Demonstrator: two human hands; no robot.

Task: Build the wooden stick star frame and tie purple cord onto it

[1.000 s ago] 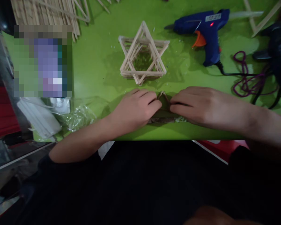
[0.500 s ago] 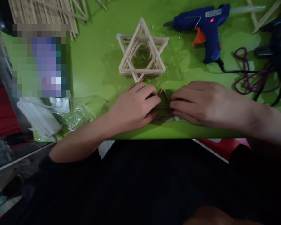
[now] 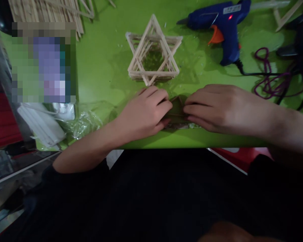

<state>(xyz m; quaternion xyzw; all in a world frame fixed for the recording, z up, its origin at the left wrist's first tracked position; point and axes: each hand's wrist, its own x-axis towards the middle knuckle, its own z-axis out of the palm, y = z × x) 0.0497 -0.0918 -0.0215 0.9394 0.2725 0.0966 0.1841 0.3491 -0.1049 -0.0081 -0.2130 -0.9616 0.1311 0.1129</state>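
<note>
While a wooden star (image 3: 161,73) sat just beyond, the left hand (image 3: 143,112) and right hand (image 3: 217,107) curled partly closed at some thin sticks (image 3: 181,102), whether gripping I couldn't tell

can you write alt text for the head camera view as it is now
Two bare hands, left and right, hold thin sticks near a green table's edge, below a star-shaped stick frame and a blue glue gun.

Both hands (image 3: 178,107) hold thin sticks (image 3: 179,101) below a wooden star (image 3: 154,71).
</note>
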